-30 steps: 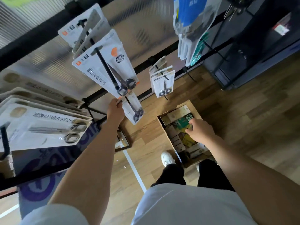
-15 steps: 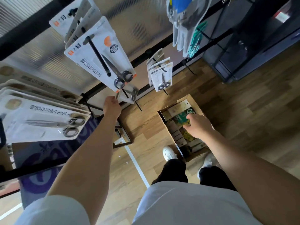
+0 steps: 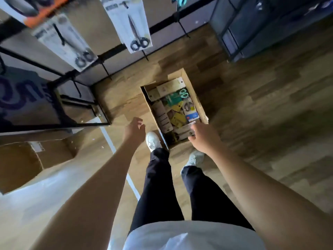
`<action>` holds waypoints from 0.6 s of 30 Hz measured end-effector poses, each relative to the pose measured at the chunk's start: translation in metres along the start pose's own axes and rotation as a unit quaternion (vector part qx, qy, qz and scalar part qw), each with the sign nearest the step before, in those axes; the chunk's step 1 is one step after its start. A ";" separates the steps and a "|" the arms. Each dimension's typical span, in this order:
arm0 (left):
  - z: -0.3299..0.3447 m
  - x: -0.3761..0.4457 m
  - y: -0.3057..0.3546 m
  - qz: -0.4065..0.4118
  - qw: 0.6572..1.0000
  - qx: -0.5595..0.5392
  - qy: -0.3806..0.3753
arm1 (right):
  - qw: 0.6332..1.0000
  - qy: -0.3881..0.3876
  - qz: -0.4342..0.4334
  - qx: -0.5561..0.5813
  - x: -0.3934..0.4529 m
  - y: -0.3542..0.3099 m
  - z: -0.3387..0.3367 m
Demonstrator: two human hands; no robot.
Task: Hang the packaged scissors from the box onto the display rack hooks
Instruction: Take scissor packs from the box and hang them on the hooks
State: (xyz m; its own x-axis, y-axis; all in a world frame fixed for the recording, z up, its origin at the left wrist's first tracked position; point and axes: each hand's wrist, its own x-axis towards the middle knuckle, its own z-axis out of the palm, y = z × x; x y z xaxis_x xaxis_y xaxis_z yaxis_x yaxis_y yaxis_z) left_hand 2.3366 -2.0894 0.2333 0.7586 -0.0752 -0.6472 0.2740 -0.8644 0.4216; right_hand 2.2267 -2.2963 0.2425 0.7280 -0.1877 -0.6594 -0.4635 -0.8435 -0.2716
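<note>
One open cardboard box [image 3: 196,98] of packaged scissors [image 3: 180,95] sits on the wood floor [image 3: 270,123] just beyond both hands, its packs too jumbled to count. Three carded pairs hang in view on the black display rack [image 3: 115,51] above and beyond the hands: one [image 3: 134,31] nearest the box, one [image 3: 72,46] farther left, and an orange-backed pack [image 3: 32,9] cut off by the frame. Two white shoes [image 3: 153,141] stand at the box's near end. A second carton [image 3: 23,163] lies to the left. The left hand [image 3: 134,131] hangs in the air beside the box, fingers loosely curled, holding nothing. The right hand [image 3: 203,138] reaches over the near rim, fingers spread and relaxed; whether it touches a pack cannot be told.
</note>
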 end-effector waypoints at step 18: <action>0.184 0.066 -0.083 0.003 0.994 0.090 -0.059 | 0.994 -0.092 0.024 -0.046 0.088 0.119 0.164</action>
State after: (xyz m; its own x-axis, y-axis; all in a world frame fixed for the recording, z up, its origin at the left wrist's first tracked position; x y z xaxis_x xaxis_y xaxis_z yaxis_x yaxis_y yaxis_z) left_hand 2.2554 -2.1145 0.0383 0.6816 -0.1289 -0.7202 0.1517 -0.9380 0.3115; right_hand 2.1529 -2.3301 0.0367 0.5974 -0.1408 -0.7895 -0.4405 -0.8803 -0.1763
